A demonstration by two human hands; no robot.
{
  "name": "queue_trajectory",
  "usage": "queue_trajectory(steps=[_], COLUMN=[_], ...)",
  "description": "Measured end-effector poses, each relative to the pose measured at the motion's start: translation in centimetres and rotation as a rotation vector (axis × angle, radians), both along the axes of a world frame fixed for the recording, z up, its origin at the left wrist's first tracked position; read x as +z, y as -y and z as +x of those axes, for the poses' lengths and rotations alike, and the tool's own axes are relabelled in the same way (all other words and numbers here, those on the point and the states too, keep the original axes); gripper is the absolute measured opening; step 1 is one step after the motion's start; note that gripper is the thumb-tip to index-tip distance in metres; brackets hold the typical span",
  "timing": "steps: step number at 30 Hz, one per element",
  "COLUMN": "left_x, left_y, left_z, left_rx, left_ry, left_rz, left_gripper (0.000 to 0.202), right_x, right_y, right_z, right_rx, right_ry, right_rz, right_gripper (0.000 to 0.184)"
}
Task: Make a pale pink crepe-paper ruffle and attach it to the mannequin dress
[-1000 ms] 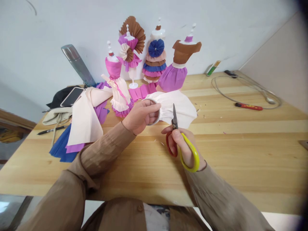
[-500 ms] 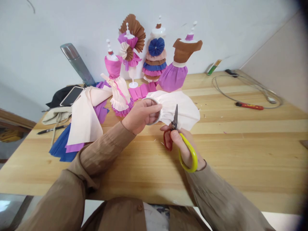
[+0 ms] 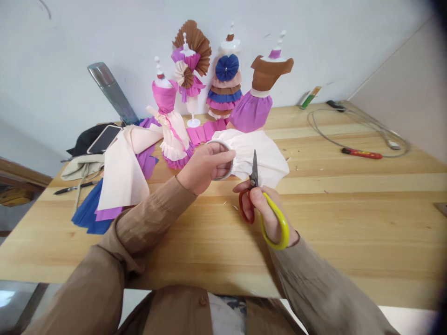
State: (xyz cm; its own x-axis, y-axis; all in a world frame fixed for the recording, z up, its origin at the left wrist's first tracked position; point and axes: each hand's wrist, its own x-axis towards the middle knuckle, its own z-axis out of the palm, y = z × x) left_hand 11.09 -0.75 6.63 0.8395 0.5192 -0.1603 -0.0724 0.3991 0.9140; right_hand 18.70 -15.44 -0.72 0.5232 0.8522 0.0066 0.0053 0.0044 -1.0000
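Fingers of my left hand [image 3: 209,166] pinch the gathered edge of a white crepe paper piece [image 3: 270,151], whose loose side fans out to the right. A thin grey ring [image 3: 227,174], which looks like a tape roll, hangs around those same fingers. My right hand [image 3: 268,211] is wrapped round a pair of scissors [image 3: 254,170] with one yellow and one red handle loop. Their dark blades point up, close together, in front of the white paper. I cannot tell whether they touch it.
Several small dress forms in crepe paper outfits [image 3: 260,109] stand along the wall. Crepe sheets [image 3: 122,172], a phone [image 3: 104,139], a pen [image 3: 75,188] and a leaning flask [image 3: 113,93] are at left. At right lie a cable [image 3: 363,116] and a red-handled tool [image 3: 362,153].
The scissors have turned slightly, their tip shifting a little left and their handles a little right. The white paper's right edge has shifted slightly; my left hand stays nearly still.
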Motion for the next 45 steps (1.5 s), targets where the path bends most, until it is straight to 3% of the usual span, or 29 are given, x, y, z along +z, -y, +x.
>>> queue_trajectory(steps=[45], left_x=[0.03], left_y=[-0.91], left_z=[-0.17], left_rx=[-0.090], left_ry=[-0.022], left_rz=[0.068], left_gripper=[0.030], right_x=[0.17], right_y=[0.07], right_z=[-0.38], right_rx=[-0.062], right_ry=[0.007], right_rz=[-0.038], right_gripper=[0.053])
